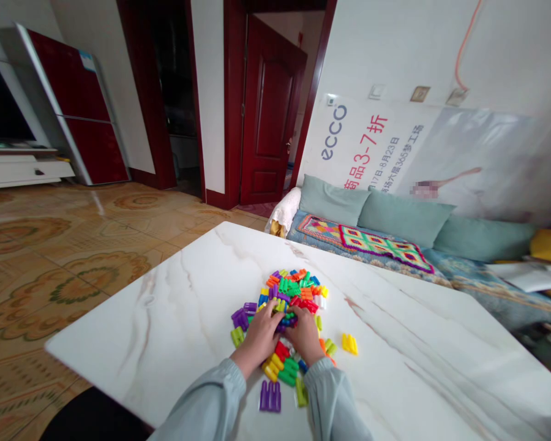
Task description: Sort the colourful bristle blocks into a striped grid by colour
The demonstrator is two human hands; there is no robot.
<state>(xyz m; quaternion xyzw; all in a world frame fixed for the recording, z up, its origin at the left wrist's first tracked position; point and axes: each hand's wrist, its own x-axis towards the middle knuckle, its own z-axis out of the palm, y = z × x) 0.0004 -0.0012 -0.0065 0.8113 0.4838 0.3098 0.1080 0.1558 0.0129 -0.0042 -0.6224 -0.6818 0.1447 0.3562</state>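
Observation:
A heap of small coloured plastic building pieces (pixel 294 293) lies on the white marble table (pixel 174 318). My left hand (pixel 261 334) and my right hand (pixel 305 334) rest side by side on the near part of the heap, fingers curled down among the pieces. What the fingers grip is hidden. A joined red, yellow and green cluster (pixel 282 362) sits between my wrists. A purple piece (pixel 270 396) lies near my left sleeve, a yellow piece (pixel 349 343) to the right.
A sofa with teal cushions (pixel 395 214) and a patterned blanket runs behind the table on the right. Dark red doors (pixel 269 116) stand at the back. A TV stand (pixel 18 168) is far left, across patterned floor tiles.

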